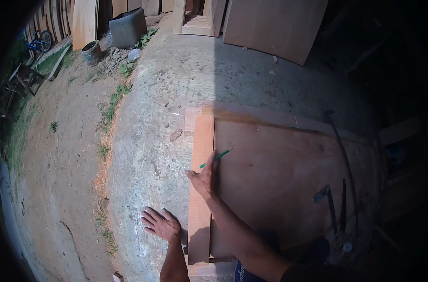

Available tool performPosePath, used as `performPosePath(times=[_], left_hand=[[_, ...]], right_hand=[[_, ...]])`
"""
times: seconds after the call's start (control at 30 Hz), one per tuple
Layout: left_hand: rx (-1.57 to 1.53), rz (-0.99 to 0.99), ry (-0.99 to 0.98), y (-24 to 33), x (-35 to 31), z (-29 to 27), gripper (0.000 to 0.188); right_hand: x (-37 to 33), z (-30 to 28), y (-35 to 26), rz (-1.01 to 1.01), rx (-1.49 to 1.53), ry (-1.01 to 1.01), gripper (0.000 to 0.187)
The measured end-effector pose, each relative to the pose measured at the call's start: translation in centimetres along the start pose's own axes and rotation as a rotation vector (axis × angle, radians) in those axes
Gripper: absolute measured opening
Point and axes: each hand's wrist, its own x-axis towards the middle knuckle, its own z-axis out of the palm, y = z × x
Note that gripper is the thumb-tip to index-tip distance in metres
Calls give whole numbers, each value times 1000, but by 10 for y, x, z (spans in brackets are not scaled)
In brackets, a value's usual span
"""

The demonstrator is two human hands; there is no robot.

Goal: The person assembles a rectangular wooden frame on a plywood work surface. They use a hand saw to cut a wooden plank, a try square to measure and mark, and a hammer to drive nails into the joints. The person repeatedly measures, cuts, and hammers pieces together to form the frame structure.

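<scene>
A pale wooden board [202, 141] lies lengthwise along the left end of a reddish plywood panel [270, 169]. My right hand [205, 182] spans this board, thumb at its left edge and fingers at its right edge. A green pencil [222, 154] is tucked in that hand, its tip pointing up and right over the panel. My left hand [163, 226] lies open, fingers spread, on the concrete [143, 178] just left of the board. A try square [328, 199] and a dark pointed tool, possibly a saw, rest on the panel's shaded right part.
A long curved dark bar [343, 145] crosses the panel's right side. Small wood scraps [175, 135] lie beyond the board. At the back stand a wooden frame [200, 23], a large leaning panel [275, 28], a grey container [128, 29] and a bucket [91, 53]. Bare soil borders the left.
</scene>
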Motion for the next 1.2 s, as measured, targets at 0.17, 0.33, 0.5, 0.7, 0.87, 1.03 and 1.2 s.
performPosePath(times=[0.17, 0.33, 0.5, 0.7, 0.87, 1.03, 1.2], left_hand=[[-17, 13, -12, 11, -4, -4, 73], [-12, -8, -9, 5, 1, -5, 73], [20, -3, -16, 8, 0, -7, 71], [8, 2, -15, 8, -1, -4, 73], [24, 7, -10, 8, -1, -5, 73], [35, 2, -1, 7, -1, -3, 72], [37, -3, -1, 7, 1, -5, 72]], right_hand=[[71, -19, 44, -127, 180, 87, 70], [119, -34, -14, 415, 868, 48, 52], [125, -12, -15, 417, 1021, 58, 54], [140, -13, -8, 492, 939, -32, 50], [140, -17, -16, 500, 912, -36, 48], [139, -21, -22, 512, 898, -49, 49], [143, -20, -26, 547, 886, -63, 54]])
